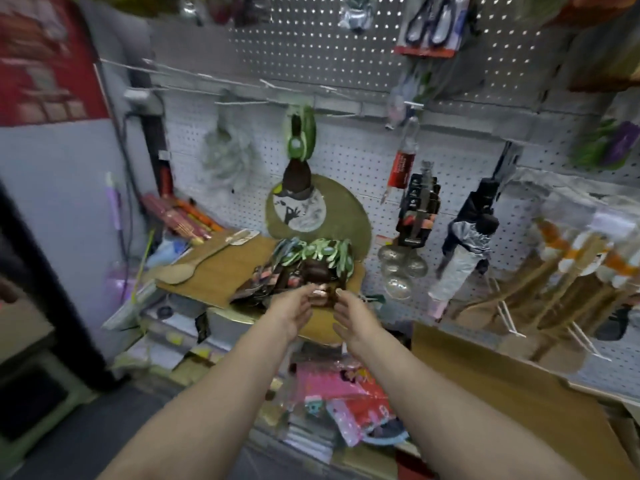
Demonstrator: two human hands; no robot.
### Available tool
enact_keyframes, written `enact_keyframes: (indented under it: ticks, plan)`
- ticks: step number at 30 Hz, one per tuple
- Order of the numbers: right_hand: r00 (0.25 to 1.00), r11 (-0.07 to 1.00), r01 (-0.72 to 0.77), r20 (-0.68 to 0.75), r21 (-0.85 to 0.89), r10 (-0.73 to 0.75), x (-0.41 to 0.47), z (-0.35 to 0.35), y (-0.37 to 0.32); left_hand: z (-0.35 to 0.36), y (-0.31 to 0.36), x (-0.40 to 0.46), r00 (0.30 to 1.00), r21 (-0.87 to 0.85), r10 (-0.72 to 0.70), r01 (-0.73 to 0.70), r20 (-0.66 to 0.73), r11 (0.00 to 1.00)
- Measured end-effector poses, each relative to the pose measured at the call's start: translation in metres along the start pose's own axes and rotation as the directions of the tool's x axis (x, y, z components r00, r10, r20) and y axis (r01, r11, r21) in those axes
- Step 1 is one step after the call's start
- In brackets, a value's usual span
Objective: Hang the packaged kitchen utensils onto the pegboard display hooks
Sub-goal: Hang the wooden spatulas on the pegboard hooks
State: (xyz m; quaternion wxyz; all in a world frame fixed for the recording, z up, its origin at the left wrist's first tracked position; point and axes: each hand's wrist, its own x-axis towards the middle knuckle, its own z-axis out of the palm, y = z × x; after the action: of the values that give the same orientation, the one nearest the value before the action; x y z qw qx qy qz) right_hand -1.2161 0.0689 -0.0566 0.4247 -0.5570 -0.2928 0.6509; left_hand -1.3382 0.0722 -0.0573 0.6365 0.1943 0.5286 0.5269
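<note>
Both my arms reach forward to the pile of packs, dark utensils on green cards, heaped on a cardboard sheet on the cluttered counter below the pegboard. My left hand and right hand close in on the near edge of the pile, fingers curled around a dark pack between them; the blur keeps me from telling how firm the grip is. One matching pack hangs on a hook straight above. A wooden spoon lies left on the cardboard.
</note>
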Motion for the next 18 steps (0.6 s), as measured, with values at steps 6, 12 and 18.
enact_keyframes:
  ticks: [6, 12, 18]
  plan:
    - [0.994, 0.997, -0.015, 0.105, -0.073, 0.022, 0.018, 0.093, 0.015, -0.089, 0.038, 0.019, 0.989, -0.097, 0.007, -0.022, -0.15, 0.995]
    - [0.987, 0.994, -0.048, 0.151, -0.101, 0.064, 0.082, 0.181, 0.018, -0.166, 0.076, 0.071, 0.965, -0.133, 0.034, -0.071, -0.26, 0.989]
    - [0.976, 0.991, -0.104, 0.182, -0.089, 0.119, 0.154, 0.261, 0.004, -0.218, 0.14, 0.142, 0.938, -0.091, 0.036, -0.072, -0.345, 0.993]
